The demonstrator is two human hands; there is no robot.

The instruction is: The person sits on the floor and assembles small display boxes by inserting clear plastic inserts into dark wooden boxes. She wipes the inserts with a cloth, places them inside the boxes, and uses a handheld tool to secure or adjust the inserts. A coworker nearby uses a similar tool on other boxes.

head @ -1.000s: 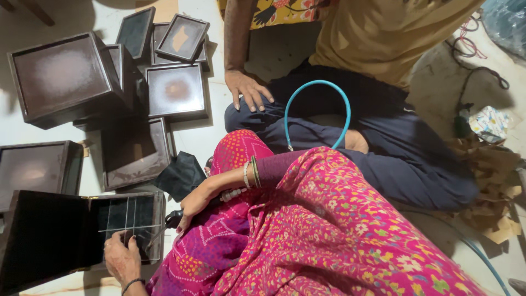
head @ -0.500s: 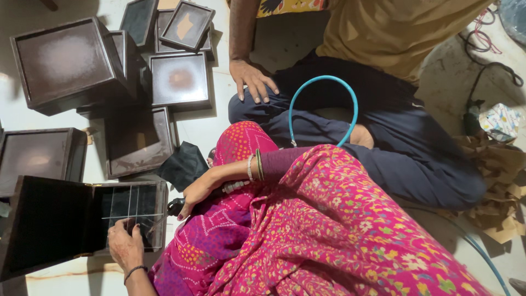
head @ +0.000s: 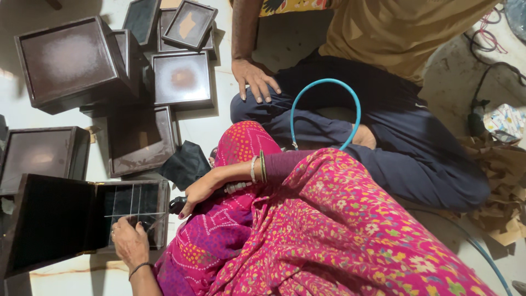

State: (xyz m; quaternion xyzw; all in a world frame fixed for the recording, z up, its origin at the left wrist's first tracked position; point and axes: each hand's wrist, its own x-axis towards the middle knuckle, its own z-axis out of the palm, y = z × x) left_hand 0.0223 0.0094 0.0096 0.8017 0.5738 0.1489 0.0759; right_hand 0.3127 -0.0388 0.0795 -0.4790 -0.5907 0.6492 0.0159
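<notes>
Head view: the left hand (head: 130, 241) rests flat and loose on the open dark box (head: 87, 219) (it has little dividers inside). The right hand (head: 198, 192) curls around a small black tool (head: 178, 205) just beside the box. More dark boxes (head: 71, 60) sit farther off.

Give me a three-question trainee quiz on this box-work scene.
1. True or false: the left hand rests on the divided compartment of the open dark box.
2. The blue hose loops over: A) the closed boxes; B) the seated co-worker's lap; C) the cardboard scraps.
3. Fill in: the right hand grips a dark ____ beside the black cloth.

Key: 1 true; 2 B; 3 tool.
</notes>
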